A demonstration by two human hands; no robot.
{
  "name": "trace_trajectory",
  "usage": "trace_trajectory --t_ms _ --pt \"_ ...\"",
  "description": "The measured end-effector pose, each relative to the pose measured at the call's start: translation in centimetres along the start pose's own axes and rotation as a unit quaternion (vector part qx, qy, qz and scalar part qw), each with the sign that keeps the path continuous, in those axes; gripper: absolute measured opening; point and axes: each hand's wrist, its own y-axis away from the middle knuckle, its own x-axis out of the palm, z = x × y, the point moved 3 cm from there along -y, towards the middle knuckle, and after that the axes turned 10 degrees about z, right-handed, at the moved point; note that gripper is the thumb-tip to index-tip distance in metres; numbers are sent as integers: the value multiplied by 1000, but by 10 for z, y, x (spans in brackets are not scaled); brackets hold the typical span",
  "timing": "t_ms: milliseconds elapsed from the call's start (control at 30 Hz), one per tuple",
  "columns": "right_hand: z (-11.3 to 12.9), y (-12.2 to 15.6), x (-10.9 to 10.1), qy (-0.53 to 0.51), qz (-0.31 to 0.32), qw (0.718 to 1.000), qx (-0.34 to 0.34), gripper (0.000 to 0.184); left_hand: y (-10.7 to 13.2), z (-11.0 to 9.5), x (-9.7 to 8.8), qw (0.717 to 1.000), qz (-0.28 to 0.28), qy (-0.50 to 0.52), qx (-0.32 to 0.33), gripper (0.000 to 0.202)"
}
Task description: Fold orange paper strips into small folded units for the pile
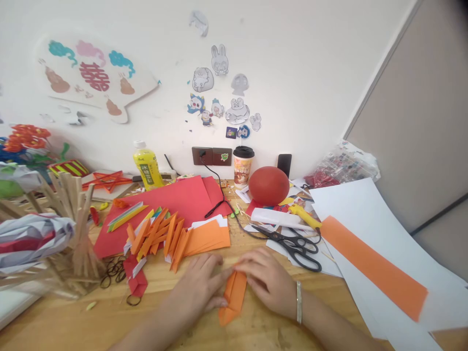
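Note:
A folded strip of orange paper [237, 294] lies on the wooden table between my hands, its near end creased to a point. My left hand [204, 282] grips its left side, fingers and thumb closed on the edge. From the right, my right hand [265, 280] pinches the far end, wearing a bracelet on the wrist. Just beyond my left hand sits a pile of folded orange paper pieces [157, 236], with flat orange sheets [212, 236] beside it. The fingertips partly hide the far edge of the strip.
Black scissors [292, 243] lie beyond my right hand, near a yellow glue gun [303, 214] and red balloon [268, 186]. A lidded cup [243, 168] and yellow bottle [147, 165] stand at the back. White paper [365, 219] carries an orange strip [376, 268]. Wooden sticks [82, 219] stand left.

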Motion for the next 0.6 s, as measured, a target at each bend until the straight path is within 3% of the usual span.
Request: trace_trajectory --t_ms 67,167,233,300,433,600 --pt "-7 0 -4 57 27 998 -22 28 0 3 -4 1000 -29 -11 5 49" --pt "-12 1 -4 136 44 989 -47 24 2 6 -15 995 -95 -36 5 31" --pt "-14 2 -2 183 43 982 -12 18 5 3 -22 991 -125 -45 25 23" --pt "-15 2 1 224 54 972 40 11 6 -3 -24 988 -129 -57 59 27" --pt "-14 2 3 259 85 958 89 9 5 -10 -12 982 -131 -98 96 31" --pt "-16 1 1 247 63 965 55 8 4 1 7 987 -135 -87 32 23"
